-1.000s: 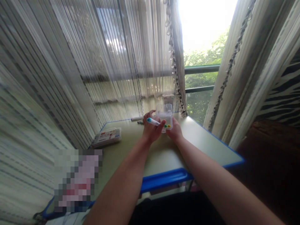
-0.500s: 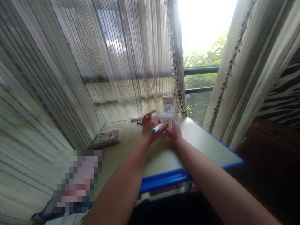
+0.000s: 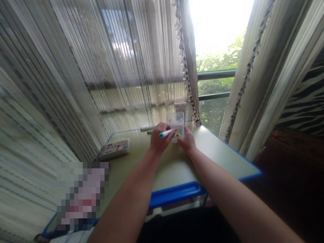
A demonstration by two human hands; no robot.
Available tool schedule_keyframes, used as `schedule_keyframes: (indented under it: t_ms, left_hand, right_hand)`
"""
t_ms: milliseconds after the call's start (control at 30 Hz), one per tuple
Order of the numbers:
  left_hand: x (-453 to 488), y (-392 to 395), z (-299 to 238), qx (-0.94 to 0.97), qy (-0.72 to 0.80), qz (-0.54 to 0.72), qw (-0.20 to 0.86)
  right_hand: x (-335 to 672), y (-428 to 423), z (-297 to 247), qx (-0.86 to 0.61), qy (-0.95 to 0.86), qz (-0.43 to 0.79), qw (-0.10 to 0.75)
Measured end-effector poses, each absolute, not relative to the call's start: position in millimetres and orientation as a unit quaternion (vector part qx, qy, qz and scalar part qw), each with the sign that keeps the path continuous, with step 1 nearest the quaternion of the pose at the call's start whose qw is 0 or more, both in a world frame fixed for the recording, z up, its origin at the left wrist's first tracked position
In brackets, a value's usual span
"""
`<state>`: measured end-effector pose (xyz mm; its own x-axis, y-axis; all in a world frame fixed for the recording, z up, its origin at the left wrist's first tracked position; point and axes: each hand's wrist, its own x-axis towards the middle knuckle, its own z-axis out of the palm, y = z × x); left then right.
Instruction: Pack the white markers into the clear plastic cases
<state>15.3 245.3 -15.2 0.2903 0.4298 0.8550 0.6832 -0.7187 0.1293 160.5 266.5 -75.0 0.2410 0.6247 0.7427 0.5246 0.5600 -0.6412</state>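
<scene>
My left hand [image 3: 160, 137] is closed around a white marker [image 3: 167, 133] with a turquoise end that points left. The marker's other end reaches the front of a small clear plastic box [image 3: 180, 128], whose lid [image 3: 178, 117] stands open at the back. Gripping that box from its right side is my right hand [image 3: 187, 140], with its fingers partly hidden behind and under it. Something small and yellow [image 3: 178, 135] shows in the lower part of the box; its kind is too small to tell.
Pens [image 3: 149, 128] lie at the back of the blue-edged table [image 3: 212, 155]. A flat case [image 3: 113, 149] rests at the left, near a blurred-out pink patch [image 3: 84, 199]. A patterned container [image 3: 180, 106] stands behind the box, by the curtain [image 3: 141, 60].
My left fingers, spread beside the box before, have curled in around the marker. The marker has shifted slightly left and up. The box stays in my right hand with its lid open.
</scene>
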Motion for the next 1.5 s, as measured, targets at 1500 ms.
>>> schedule_keyframes:
  t_ms: [1500]
  left_hand:
    - [14.4,239.7,-7.5,-0.818,-0.405,-0.408,0.036]
  right_hand:
    - [161.3,265.1,-76.4,-0.484,-0.606,0.063,0.628]
